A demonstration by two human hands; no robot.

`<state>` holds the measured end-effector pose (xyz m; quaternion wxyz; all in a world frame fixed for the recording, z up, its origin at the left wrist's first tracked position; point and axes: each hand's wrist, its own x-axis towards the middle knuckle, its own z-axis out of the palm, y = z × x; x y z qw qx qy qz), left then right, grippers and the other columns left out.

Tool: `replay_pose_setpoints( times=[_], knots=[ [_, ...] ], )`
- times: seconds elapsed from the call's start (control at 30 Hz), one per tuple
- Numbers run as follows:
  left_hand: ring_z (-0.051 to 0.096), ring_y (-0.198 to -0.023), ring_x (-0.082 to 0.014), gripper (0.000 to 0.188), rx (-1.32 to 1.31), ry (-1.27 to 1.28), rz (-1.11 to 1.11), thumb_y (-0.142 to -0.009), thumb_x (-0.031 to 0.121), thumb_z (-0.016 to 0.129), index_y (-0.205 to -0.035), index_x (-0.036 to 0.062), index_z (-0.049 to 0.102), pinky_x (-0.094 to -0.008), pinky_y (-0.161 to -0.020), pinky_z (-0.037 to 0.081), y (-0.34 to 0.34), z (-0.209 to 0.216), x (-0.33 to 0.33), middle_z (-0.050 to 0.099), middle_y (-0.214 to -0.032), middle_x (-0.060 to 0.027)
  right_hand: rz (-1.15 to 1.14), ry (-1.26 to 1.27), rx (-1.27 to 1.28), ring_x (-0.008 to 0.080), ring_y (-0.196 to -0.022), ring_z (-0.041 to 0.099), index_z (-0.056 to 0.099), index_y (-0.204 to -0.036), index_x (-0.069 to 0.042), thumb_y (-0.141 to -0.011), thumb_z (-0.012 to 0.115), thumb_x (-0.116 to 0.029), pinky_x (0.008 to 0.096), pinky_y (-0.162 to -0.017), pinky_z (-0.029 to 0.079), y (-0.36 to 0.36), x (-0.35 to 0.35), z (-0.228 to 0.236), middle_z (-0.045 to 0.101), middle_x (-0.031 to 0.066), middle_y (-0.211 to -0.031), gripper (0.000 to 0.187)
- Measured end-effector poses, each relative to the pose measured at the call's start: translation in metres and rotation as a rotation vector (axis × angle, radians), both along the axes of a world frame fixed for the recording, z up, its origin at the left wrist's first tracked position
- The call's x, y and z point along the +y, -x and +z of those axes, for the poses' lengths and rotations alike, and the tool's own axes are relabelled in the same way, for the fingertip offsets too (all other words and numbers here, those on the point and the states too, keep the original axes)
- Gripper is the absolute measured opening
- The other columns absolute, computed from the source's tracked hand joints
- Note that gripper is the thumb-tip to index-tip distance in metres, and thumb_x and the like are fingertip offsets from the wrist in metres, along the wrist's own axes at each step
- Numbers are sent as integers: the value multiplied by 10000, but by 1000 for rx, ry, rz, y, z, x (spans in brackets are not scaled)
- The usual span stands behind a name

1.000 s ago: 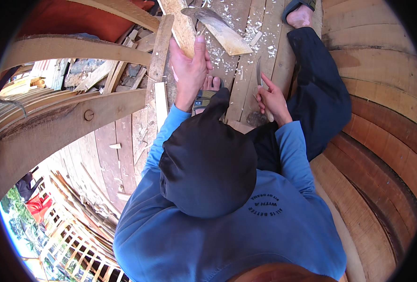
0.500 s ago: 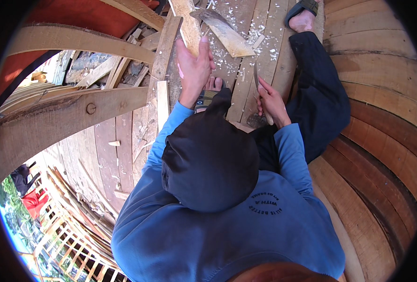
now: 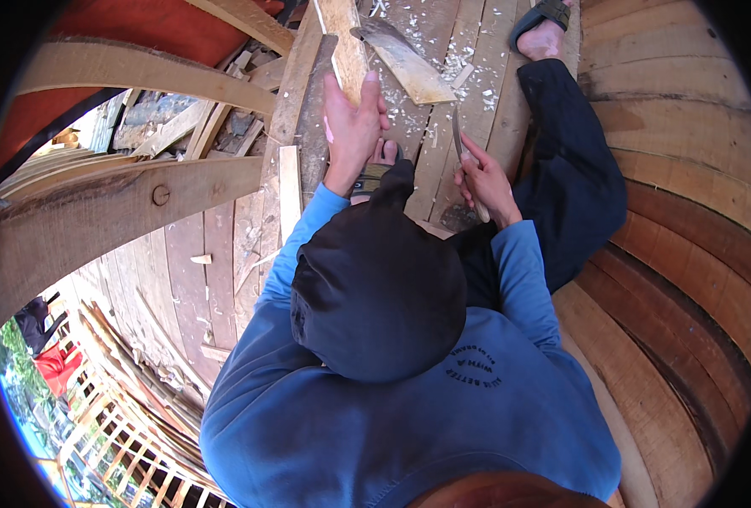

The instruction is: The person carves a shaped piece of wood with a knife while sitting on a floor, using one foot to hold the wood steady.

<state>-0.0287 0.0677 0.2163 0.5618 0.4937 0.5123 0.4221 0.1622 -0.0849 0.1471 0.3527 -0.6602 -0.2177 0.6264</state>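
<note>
My left hand is closed around the near end of a narrow, light wooden board, which points away from me. In my right hand is a knife, gripped by its handle, with its slim curved blade pointing away and slightly left. The knife is apart from the board, to its right. Just right of the board lies a flat tapered piece, grey toward one end and tan toward the other; I cannot make out its kind. Pale wood shavings are scattered around it.
Curved wooden ribs cross the left side, and a planked wall curves up on the right. A pale wood strip lies beside my left forearm. My sandalled feet rest on the plank floor; a small wood chip lies left.
My left hand and the board have shifted slightly to the right. My right hand, still holding the knife, has moved a little up and left.
</note>
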Motion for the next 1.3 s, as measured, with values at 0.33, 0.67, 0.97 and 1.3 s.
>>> replay_pose_setpoints(
  times=[0.33,0.67,0.97,1.3],
  knots=[
    [534,-459,-94,226,-98,107,-43,-1077,290,514,-1068,72,454,-252,-372,393,0,-11,-5,587,-666,-38,178,-286,-56,60,-481,422,443,-1561,-324,-1090,445,-165,253,-462,440,7,49,55,440,-34,-605,497],
    [522,-424,-98,214,-150,223,-53,-1088,285,485,-1121,74,499,-253,-360,384,-1,-24,-10,581,-651,-32,344,-579,-525,58,-660,375,503,-1531,-300,-1024,501,-91,250,-634,409,9,84,55,516,-24,-724,549],
    [497,-418,-85,204,-228,276,-57,-1089,282,485,-1166,96,518,-233,-358,366,-1,-21,-12,572,-648,-17,341,-513,-487,51,-595,369,498,-1525,-363,-1049,484,-120,253,-572,391,13,91,58,446,-43,-664,535],
    [503,-415,-88,199,-254,277,-73,-1084,274,494,-1158,96,541,-236,-358,364,0,-26,-12,575,-639,-14,342,-472,-428,219,-1134,599,537,-1491,-292,-1029,511,-129,318,-960,460,16,90,64,618,103,-1254,491]
  ],
)
